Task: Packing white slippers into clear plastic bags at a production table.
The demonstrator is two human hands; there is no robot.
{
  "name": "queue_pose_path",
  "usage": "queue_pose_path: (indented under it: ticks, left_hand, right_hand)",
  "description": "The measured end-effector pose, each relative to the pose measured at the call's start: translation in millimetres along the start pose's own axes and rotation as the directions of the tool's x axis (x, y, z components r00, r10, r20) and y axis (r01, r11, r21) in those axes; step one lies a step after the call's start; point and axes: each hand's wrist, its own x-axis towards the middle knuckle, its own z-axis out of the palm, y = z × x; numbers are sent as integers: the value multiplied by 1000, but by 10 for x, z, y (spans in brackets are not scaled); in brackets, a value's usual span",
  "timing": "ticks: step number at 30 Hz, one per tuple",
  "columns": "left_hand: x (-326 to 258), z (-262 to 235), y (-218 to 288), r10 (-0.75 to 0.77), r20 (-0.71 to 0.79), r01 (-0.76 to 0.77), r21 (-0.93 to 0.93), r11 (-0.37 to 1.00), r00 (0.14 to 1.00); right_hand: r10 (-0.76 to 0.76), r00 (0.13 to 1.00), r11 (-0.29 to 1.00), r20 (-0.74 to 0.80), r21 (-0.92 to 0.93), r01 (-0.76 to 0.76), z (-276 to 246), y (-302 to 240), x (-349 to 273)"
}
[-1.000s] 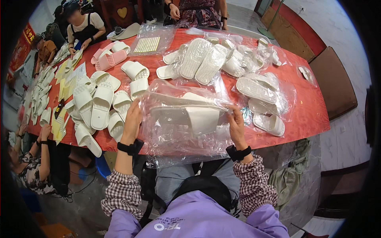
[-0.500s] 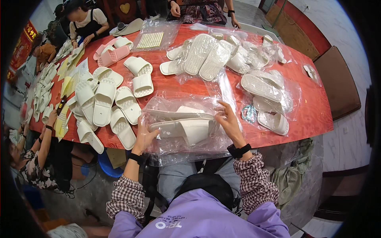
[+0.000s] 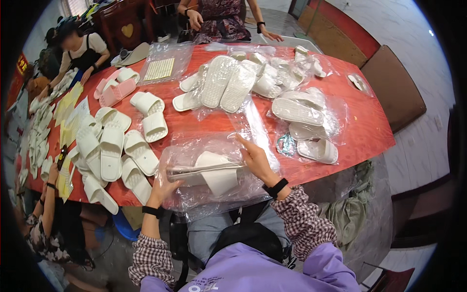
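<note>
A pair of white slippers [image 3: 217, 173] in a clear plastic bag [image 3: 194, 146] is held at the table's near edge, lying on their sides with the soles together. My left hand [image 3: 164, 187] grips the left end through the film, thumb along the near side. My right hand [image 3: 256, 159] is closed around the right end, its fingers reaching up past the bag's edge. Wrinkled film covers part of the slippers and blurs their outline. To the left lies a heap of loose white slippers [image 3: 113, 146].
Bagged slippers [image 3: 228, 80] lie on the red table [image 3: 360, 117], more bagged slippers [image 3: 304, 109] to the right. Pink slippers [image 3: 116, 91] and a sticker sheet [image 3: 159, 69] lie at the back left. A person [image 3: 221, 19] stands across; others work at left. A blue bin [image 3: 124, 226] stands below.
The bagged slippers have turned in my hands: earlier they lay slightly apart, now they are pressed together and strap-side up. My view has shifted; the person across has moved a hand.
</note>
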Motion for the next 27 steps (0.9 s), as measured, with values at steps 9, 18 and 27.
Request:
queue_pose_path:
  ticks: [9,18,27]
  left_hand:
    - [-234,-75,256,275,-75,-258,181,949,959]
    - [-907,-1308,573,299,-503,-201,241,949,811]
    - [-485,-2139,-251,321,-625,386,730,564,712]
  right_hand:
    - [545,798,800,-257,445,-403,154,358,-79]
    - [615,749,741,-247,506,-441,12,311,-88]
    - [564,825,823,-44,114,-556,-81,-5,125]
